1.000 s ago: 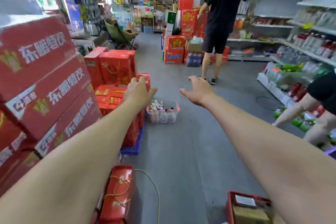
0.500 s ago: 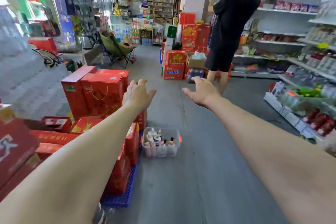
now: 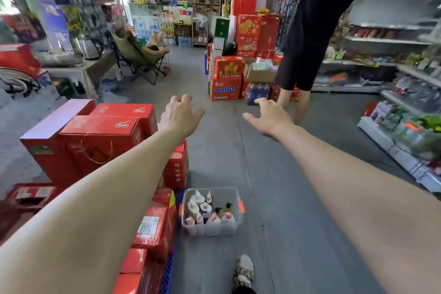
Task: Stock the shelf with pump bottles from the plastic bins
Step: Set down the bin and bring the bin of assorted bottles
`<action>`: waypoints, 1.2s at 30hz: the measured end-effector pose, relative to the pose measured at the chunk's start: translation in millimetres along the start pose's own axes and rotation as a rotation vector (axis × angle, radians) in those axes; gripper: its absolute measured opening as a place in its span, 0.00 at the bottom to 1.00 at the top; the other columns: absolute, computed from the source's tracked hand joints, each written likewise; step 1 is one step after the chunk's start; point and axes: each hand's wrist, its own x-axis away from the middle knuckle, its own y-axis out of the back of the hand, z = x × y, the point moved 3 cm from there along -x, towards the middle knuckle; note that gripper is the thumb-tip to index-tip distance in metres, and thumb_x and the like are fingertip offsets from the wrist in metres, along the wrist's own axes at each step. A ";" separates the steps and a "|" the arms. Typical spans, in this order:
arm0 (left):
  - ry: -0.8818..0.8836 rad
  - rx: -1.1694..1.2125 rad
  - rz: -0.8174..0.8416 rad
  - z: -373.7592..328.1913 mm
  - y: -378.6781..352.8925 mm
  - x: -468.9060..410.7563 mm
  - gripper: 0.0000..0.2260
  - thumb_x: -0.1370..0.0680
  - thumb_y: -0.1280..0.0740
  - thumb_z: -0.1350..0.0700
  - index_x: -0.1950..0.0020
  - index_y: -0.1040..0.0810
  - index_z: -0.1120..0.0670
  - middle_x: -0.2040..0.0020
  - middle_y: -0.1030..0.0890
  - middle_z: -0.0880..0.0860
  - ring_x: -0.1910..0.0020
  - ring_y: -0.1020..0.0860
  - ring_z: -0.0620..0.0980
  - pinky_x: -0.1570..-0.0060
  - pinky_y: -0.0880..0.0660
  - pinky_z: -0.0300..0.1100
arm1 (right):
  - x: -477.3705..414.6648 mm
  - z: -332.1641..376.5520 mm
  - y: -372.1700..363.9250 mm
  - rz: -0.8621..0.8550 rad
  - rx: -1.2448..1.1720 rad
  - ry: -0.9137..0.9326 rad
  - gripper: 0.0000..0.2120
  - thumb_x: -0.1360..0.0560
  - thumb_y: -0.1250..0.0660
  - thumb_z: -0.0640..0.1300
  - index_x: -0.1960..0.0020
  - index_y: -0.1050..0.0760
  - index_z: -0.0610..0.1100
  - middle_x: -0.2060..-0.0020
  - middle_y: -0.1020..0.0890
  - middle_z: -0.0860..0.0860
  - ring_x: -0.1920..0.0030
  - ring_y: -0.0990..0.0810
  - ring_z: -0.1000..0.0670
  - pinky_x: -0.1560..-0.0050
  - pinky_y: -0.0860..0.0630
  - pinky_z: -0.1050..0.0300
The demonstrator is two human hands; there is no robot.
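- Over the last second the view closes in on the plastic bin (image 3: 211, 228). It sat far down the aisle, level with the hands, and now stands near the lower middle of the view, below both forearms.
- The bin rests on the grey floor (image 3: 267, 174), just right of the blue pallet (image 3: 167, 274) that carries the red cartons (image 3: 100, 136). The tall wall of red cases that filled the near left a second ago is out of view.
- The pump bottles (image 3: 207, 213) stand upright and packed close in the bin. They are mostly white or pale, with a couple of dark pumps on the right side. None has been lifted out.
- The left hand (image 3: 181, 116) stretches forward above the cartons, as it did before, with its fingers loosely spread and nothing in them.
- The right hand (image 3: 268, 118) reaches ahead the same way, thumb out and fingers relaxed, holding nothing.
- One foot (image 3: 243, 270) shows at the near edge, just short of the bin, which fits a walk-up that is nearly done.
- The shelf (image 3: 393, 153) runs along the right side, well apart from the bin and already crowded with goods.
- A person in black (image 3: 317, 19) stands at the far right, facing the shelving.
- Stocking has likely not begun. The next step is probably to bend down and grip the bin or single bottles, then carry them right.
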 end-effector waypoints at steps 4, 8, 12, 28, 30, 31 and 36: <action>0.046 -0.014 0.003 12.7 -50.7 -85.3 0.28 0.22 0.37 0.38 0.27 0.33 0.52 0.32 0.30 0.60 0.33 0.29 0.62 0.35 0.32 0.56 | -96.8 -20.0 -39.2 0.037 0.006 0.009 0.32 0.23 0.39 0.63 0.25 0.37 0.47 0.30 0.29 0.44 0.32 0.28 0.42 0.42 0.28 0.48; 0.142 -0.010 0.044 27.3 -116.4 -176.4 0.27 0.22 0.37 0.39 0.27 0.32 0.52 0.31 0.30 0.60 0.32 0.30 0.62 0.35 0.32 0.56 | -199.3 -43.6 -88.7 0.143 -0.017 0.013 0.32 0.22 0.37 0.61 0.25 0.37 0.45 0.29 0.30 0.42 0.30 0.30 0.41 0.36 0.30 0.48; 0.261 0.027 0.120 43.2 -180.8 -239.2 0.28 0.22 0.37 0.40 0.26 0.33 0.52 0.31 0.31 0.60 0.31 0.31 0.62 0.33 0.33 0.55 | -278.5 -72.0 -139.6 0.268 -0.008 -0.008 0.31 0.22 0.37 0.61 0.25 0.36 0.46 0.30 0.30 0.42 0.31 0.30 0.41 0.35 0.30 0.47; 0.723 0.081 0.615 245.4 -441.0 -226.4 0.29 0.22 0.33 0.42 0.27 0.31 0.58 0.33 0.27 0.63 0.34 0.28 0.62 0.38 0.31 0.50 | -303.3 -199.7 -449.2 0.816 -0.124 -0.400 0.33 0.24 0.36 0.63 0.25 0.35 0.47 0.28 0.30 0.45 0.29 0.30 0.43 0.33 0.31 0.51; 0.778 0.109 0.656 270.6 -472.9 -210.7 0.28 0.22 0.32 0.43 0.30 0.29 0.60 0.35 0.24 0.63 0.36 0.26 0.62 0.41 0.29 0.51 | -290.7 -215.9 -487.1 0.849 -0.159 -0.465 0.32 0.24 0.35 0.63 0.26 0.33 0.47 0.29 0.28 0.46 0.30 0.29 0.44 0.35 0.31 0.53; 0.803 0.122 0.668 283.3 -488.7 -203.7 0.26 0.22 0.32 0.44 0.32 0.28 0.60 0.36 0.23 0.63 0.38 0.25 0.62 0.42 0.29 0.51 | -284.4 -223.0 -506.1 0.862 -0.179 -0.500 0.31 0.24 0.34 0.62 0.27 0.32 0.47 0.30 0.27 0.46 0.31 0.28 0.45 0.37 0.31 0.53; 0.936 0.168 0.702 346.0 -567.2 -165.5 0.25 0.22 0.32 0.45 0.33 0.27 0.61 0.38 0.21 0.62 0.40 0.23 0.62 0.43 0.28 0.51 | -247.4 -259.2 -602.9 0.868 -0.306 -0.680 0.26 0.25 0.29 0.56 0.31 0.27 0.45 0.37 0.21 0.47 0.38 0.22 0.48 0.45 0.30 0.59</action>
